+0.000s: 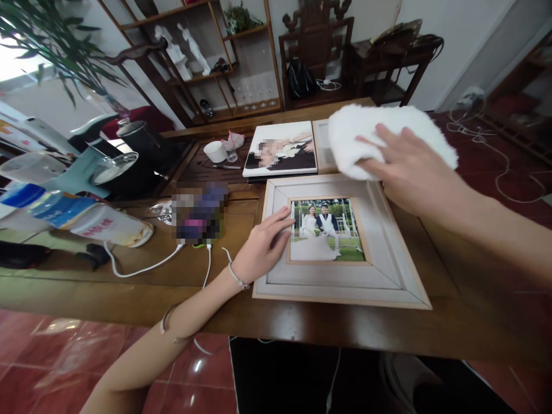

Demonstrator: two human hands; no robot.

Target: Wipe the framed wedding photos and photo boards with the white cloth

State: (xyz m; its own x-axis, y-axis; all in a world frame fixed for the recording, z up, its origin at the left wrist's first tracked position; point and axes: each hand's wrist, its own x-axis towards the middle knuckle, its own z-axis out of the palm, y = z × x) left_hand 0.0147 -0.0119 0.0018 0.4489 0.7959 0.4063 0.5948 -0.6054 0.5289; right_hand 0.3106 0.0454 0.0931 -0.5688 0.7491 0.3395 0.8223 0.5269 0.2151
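Note:
A pale wooden picture frame (388, 270) with a wedding photo lies flat on the brown wooden table (129, 287). My left hand (263, 244) rests on the frame's left side, fingers stretched flat toward the photo. My right hand (409, 167) presses a fluffy white cloth (357, 132) down at the frame's top right corner, fingers spread over it.
Behind the frame lie a photo canvas (282, 149) and another frame (322, 146). A white cup (214, 151), a tipped plastic bottle (77, 215), white cables (142, 267), kettles (129, 149) and a potted plant (52, 46) crowd the left. Shelves and a carved chair stand behind.

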